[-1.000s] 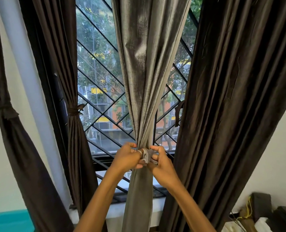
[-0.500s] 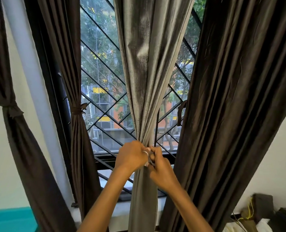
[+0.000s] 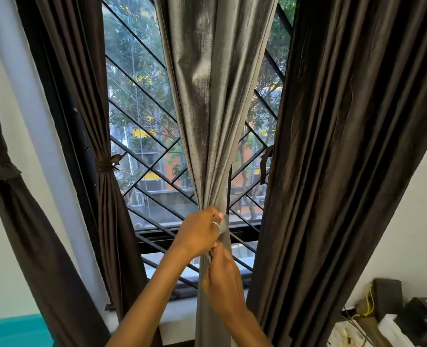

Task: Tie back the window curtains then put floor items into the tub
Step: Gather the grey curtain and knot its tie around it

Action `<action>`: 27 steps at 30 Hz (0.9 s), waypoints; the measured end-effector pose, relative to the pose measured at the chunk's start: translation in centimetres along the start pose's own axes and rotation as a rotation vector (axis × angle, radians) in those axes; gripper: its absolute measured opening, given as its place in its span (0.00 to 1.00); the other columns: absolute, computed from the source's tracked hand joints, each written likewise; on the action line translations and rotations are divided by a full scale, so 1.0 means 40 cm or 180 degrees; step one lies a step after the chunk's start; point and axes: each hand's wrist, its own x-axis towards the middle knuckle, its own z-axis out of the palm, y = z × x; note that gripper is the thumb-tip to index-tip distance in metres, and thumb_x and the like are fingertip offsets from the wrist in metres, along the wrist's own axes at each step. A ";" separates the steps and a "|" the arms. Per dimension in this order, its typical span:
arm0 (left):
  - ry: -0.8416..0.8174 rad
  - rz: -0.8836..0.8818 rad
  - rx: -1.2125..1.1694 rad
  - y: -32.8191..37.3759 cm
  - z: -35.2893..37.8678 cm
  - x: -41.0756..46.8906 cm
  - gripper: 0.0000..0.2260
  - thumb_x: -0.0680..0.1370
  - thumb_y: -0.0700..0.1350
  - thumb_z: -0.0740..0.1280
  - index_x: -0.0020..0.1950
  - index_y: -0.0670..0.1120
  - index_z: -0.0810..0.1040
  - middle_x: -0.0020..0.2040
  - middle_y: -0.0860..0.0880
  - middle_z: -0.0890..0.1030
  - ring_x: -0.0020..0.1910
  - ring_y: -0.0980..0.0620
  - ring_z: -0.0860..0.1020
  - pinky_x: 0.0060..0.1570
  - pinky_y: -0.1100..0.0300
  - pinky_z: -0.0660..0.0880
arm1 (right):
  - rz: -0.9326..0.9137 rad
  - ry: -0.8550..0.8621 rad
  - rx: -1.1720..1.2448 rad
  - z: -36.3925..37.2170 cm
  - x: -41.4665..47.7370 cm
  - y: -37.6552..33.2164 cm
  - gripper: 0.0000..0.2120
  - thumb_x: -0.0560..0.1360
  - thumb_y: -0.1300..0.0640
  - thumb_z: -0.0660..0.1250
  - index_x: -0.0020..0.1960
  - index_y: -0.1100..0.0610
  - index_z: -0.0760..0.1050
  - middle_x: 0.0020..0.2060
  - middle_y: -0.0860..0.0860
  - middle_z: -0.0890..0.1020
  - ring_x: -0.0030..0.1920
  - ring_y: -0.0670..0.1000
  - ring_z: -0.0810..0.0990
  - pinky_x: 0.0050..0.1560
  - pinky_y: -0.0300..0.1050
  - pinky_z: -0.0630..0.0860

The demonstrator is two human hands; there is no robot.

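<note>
A grey curtain [image 3: 215, 101] hangs gathered in front of the middle of the grilled window [image 3: 142, 101]. My left hand [image 3: 198, 234], a ring on one finger, grips the bunched fabric and a grey tie-back strip [image 3: 224, 225] at the gathering point. Just below it, my right hand [image 3: 223, 281] pinches the strip's lower end against the curtain. A wide dark brown curtain [image 3: 345, 146] hangs loose on the right. Two dark brown curtains on the left, one [image 3: 107, 221] by the window and one [image 3: 12, 209] at the far left, are tied. No tub is in view.
A white pipe [image 3: 32, 101] runs down the wall left of the window. A teal surface [image 3: 15, 330] shows at the bottom left. At the bottom right sit dark boxes [image 3: 387, 294], white items and yellow cords [image 3: 370, 304]. The window sill [image 3: 177, 314] lies behind my arms.
My right hand has dropped from beside the left hand to below it, drawing the strip's end down. The left hand stays at the gathering point. The view has shifted slightly.
</note>
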 end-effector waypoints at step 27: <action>-0.1078 0.0415 -0.0272 -0.122 -0.087 -0.026 0.05 0.83 0.43 0.58 0.50 0.53 0.67 0.36 0.70 0.79 0.33 0.67 0.75 0.39 0.64 0.72 | -0.1123 -0.1118 -0.0139 -0.264 0.261 -0.009 0.07 0.82 0.57 0.61 0.53 0.47 0.65 0.35 0.50 0.75 0.30 0.51 0.75 0.32 0.57 0.73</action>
